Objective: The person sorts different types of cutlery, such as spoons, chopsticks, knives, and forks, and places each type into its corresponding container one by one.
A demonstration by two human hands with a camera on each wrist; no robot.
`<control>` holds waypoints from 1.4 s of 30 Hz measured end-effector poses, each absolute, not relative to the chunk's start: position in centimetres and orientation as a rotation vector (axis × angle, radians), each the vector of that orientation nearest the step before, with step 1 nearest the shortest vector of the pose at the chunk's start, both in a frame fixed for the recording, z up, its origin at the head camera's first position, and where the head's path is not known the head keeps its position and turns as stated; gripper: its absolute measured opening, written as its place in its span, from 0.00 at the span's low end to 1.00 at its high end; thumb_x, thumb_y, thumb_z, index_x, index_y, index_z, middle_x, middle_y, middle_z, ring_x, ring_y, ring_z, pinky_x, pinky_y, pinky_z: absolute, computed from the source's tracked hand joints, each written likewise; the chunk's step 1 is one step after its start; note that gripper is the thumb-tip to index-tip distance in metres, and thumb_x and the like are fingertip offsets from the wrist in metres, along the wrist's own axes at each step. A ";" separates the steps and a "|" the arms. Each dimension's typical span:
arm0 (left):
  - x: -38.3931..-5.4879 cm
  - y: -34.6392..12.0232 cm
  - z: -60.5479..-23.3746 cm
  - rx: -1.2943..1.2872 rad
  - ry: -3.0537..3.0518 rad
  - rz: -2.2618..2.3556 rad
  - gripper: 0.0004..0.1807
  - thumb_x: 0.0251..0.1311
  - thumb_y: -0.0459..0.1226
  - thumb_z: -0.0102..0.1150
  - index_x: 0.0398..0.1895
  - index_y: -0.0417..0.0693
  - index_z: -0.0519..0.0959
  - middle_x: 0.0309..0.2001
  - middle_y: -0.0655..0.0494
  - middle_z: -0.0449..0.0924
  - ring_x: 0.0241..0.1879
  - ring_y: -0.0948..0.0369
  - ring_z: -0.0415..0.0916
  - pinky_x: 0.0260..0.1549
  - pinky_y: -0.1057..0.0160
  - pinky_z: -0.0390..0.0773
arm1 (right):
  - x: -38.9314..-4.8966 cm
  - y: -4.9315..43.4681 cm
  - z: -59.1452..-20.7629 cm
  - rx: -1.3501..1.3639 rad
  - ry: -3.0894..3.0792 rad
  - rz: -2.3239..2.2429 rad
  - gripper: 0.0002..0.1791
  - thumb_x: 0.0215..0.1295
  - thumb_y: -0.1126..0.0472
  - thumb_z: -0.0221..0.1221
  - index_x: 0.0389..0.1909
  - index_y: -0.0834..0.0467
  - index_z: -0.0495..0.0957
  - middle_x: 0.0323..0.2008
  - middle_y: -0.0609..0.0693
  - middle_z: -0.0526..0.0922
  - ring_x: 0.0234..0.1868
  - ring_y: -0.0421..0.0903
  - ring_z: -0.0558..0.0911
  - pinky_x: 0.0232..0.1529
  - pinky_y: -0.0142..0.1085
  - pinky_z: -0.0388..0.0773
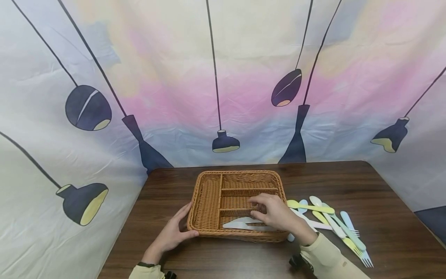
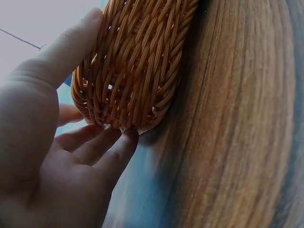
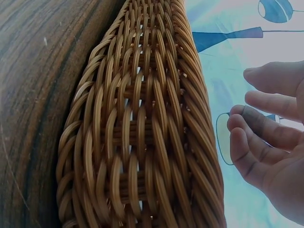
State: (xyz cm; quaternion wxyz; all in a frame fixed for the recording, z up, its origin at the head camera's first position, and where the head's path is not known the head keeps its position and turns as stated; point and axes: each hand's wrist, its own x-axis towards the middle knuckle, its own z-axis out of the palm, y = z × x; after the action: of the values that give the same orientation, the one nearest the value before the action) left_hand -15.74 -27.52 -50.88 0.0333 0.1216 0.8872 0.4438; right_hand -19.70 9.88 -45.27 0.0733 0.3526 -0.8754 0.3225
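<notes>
A brown wicker basket with several compartments rests on the table. My left hand holds its near left corner, the thumb and fingertips touching the weave in the left wrist view. White plastic knives lie in the basket's front compartment. Over the right part of the basket is my right hand, its fingers loosely bent and nothing between them. In the right wrist view that hand appears beyond the basket's wicker wall, apart from it.
Right of the basket, plastic spoons, forks and other cutlery in white, yellow, green and blue lie in a loose pile on the dark wooden table. Behind the table hangs a cloth printed with lamps.
</notes>
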 end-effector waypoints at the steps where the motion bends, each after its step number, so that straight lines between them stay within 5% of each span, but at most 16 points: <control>1: -15.7 -27.5 -50.9 0.375 2.733 1.360 0.56 0.46 0.52 0.74 0.77 0.54 0.53 0.76 0.43 0.49 0.74 0.42 0.50 0.65 0.41 0.67 | -19.7 9.9 -45.2 1.054 -2.631 0.972 0.19 0.62 0.57 0.66 0.54 0.56 0.81 0.41 0.48 0.85 0.32 0.33 0.78 0.30 0.27 0.79; 36: -15.8 -27.5 -50.8 0.373 2.698 1.397 0.57 0.45 0.52 0.76 0.77 0.57 0.53 0.77 0.50 0.50 0.74 0.48 0.50 0.67 0.45 0.65 | -19.4 13.0 -45.0 0.880 -2.647 0.990 0.18 0.63 0.57 0.66 0.54 0.52 0.80 0.38 0.42 0.83 0.30 0.29 0.76 0.26 0.26 0.77; 42: -15.8 -27.5 -50.8 0.372 2.694 1.399 0.57 0.45 0.51 0.76 0.78 0.57 0.52 0.77 0.50 0.49 0.74 0.48 0.50 0.67 0.45 0.65 | -19.7 13.7 -44.9 0.835 -2.625 0.983 0.18 0.61 0.58 0.67 0.52 0.50 0.80 0.31 0.37 0.79 0.27 0.29 0.74 0.23 0.26 0.74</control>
State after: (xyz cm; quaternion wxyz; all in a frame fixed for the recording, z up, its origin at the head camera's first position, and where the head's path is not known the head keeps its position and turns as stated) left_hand -15.80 -27.52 -50.83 0.0418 0.1216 0.8800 0.4571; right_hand -19.73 13.68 -44.88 0.1081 0.2837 -0.8923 0.3340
